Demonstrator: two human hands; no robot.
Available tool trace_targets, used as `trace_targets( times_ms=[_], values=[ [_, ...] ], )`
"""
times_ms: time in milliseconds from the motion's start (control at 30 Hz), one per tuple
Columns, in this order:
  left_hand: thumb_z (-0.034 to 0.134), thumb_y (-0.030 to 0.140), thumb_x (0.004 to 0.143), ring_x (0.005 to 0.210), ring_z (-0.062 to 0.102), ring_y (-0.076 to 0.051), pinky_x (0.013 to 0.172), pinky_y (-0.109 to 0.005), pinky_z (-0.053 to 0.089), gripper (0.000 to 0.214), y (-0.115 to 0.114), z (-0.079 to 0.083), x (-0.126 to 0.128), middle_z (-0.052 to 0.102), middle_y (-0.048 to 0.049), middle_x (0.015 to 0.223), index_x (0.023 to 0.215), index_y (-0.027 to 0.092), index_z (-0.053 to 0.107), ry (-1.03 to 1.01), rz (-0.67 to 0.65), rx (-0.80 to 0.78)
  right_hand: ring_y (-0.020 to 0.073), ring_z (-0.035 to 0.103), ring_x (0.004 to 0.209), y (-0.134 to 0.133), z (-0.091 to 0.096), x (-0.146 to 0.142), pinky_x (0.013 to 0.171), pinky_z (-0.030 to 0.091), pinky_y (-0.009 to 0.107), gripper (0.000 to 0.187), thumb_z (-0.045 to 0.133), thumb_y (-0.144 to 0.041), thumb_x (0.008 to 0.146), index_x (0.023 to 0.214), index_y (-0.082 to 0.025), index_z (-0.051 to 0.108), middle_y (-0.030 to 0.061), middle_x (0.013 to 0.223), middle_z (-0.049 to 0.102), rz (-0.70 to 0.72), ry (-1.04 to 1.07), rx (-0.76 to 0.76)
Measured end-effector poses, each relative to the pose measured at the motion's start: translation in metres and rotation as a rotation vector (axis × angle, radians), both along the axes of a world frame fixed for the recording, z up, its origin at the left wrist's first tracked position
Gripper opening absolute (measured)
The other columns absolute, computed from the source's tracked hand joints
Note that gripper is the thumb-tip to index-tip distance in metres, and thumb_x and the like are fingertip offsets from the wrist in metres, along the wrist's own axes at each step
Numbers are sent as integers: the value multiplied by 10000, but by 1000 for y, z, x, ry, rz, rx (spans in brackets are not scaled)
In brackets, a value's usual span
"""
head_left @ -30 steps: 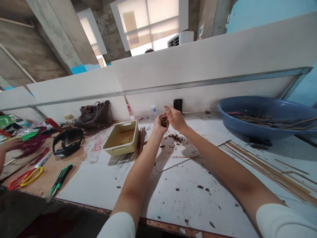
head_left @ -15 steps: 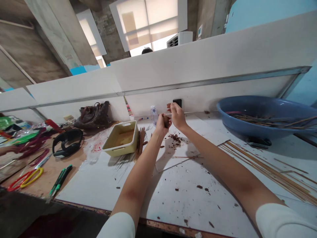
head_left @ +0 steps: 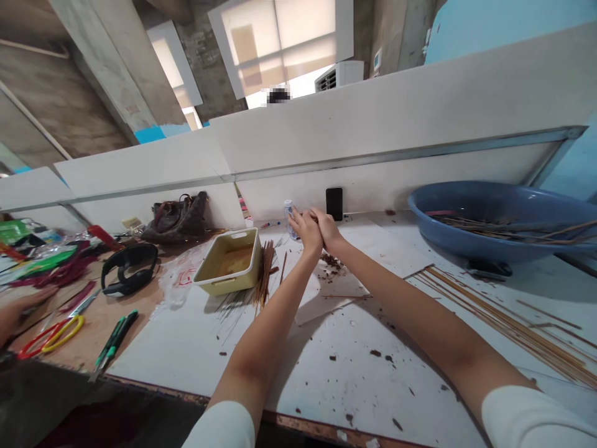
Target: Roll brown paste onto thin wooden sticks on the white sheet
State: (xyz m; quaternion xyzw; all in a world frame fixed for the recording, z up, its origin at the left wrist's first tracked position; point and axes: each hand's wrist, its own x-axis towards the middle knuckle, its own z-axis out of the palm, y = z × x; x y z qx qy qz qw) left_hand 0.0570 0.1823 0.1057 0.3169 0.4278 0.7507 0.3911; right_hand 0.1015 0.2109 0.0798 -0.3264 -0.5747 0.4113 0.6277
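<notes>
My left hand (head_left: 308, 231) and my right hand (head_left: 329, 231) are pressed together, palm against palm, above the white work surface. Between the palms the brown lump seen a moment ago is hidden from view. Several fingers of my left hand stretch forward, close to a small clear bottle (head_left: 290, 218). Below the hands lies a scatter of dark brown crumbs (head_left: 332, 264). A thin brown stick (head_left: 345, 297) lies nearer to me on the paper. Just behind my right hand a black phone (head_left: 334, 204) leans upright against the partition.
A yellow-green basin (head_left: 227, 285) with brownish liquid and a bundle of dark sticks (head_left: 265, 269) stand left. At right are a blue tub (head_left: 494, 239) and long thin sticks (head_left: 504, 314). Scissors (head_left: 63, 334), cutters (head_left: 113, 341) and another person's hand (head_left: 23, 311) are far left.
My hands were apart, with a brown lump in my left hand; now they have come together over it. The phone shows more fully. Another person's hand at far left has moved further into view.
</notes>
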Motion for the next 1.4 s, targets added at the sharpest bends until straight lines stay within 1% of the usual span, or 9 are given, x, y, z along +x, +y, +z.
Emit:
trace_targets(
  times_ms=[133, 267, 533, 633, 767, 933, 1100, 1267, 1400],
  values=[
    [532, 237, 1090, 1754, 115, -182, 1386, -343, 183, 428, -8, 1, 2, 321, -91, 1822, 1512, 297, 571, 188, 89, 25, 269, 758, 698, -5, 8, 8, 703, 624, 379, 591, 611, -757, 916, 633, -254, 737, 90, 682, 787, -102, 136, -125],
    [518, 242, 1099, 1737, 182, -183, 1365, -337, 261, 428, -7, -3, 5, 315, -74, 1819, 1516, 318, 579, 97, 46, 40, 207, 561, 435, -2, 20, 21, 476, 489, 357, 765, 531, -918, 905, 495, -278, 616, 64, 457, 605, -199, 173, -158],
    [567, 261, 1083, 1586, 462, -187, 1173, -279, 493, 253, 4, -11, 3, 598, -78, 1547, 1289, 306, 708, -188, -13, 10, 188, 480, 353, -6, 24, 21, 385, 422, 342, 811, 391, -997, 933, 498, -315, 465, 26, 381, 476, -156, 200, -163],
    [450, 372, 1154, 1274, 679, -158, 975, -201, 551, 288, 9, -10, 3, 698, -60, 1278, 1148, 276, 722, -391, -98, 4, 176, 427, 325, -7, 23, 23, 342, 340, 335, 813, 368, -1016, 924, 502, -323, 423, 13, 369, 436, -65, 194, -206],
    [329, 477, 1174, 763, 685, -146, 674, -176, 509, 494, 12, -4, 2, 683, -41, 875, 900, 222, 652, -582, -304, -150, 179, 541, 409, -4, 22, 23, 421, 432, 328, 755, 457, -930, 962, 586, -281, 538, 46, 472, 569, 77, 122, -150],
    [332, 470, 1153, 639, 656, -167, 586, -224, 502, 500, 9, 3, -4, 653, -31, 750, 808, 220, 595, -731, -406, -237, 250, 783, 864, 5, 15, 14, 803, 644, 382, 353, 667, -604, 909, 961, -255, 673, 57, 925, 788, 20, 68, 36],
    [616, 378, 1090, 654, 681, -127, 604, -176, 527, 209, 13, 7, -11, 677, -1, 820, 1197, 214, 691, -601, -439, -141, 283, 636, 1408, 10, 13, 20, 1229, 493, 468, 284, 613, -400, 921, 1133, -276, 754, 108, 1370, 722, -88, -70, 260],
    [806, -40, 783, 1075, 800, -146, 849, -180, 634, 1043, 14, 8, -11, 633, -73, 1520, 1635, 432, 431, -411, -310, 2, 285, 604, 1426, 7, 20, 32, 1233, 454, 454, 306, 571, -443, 984, 1069, -276, 814, 101, 1391, 720, -171, -19, 266],
    [783, -48, 797, 1473, 651, -279, 1086, -347, 636, 1086, 8, 8, -5, 289, -74, 1842, 1673, 469, 401, -280, -344, 108, 279, 673, 1344, 12, 24, 38, 1120, 501, 436, 403, 517, -573, 1004, 1045, -287, 798, 57, 1314, 804, -127, 210, 90]
  ],
)
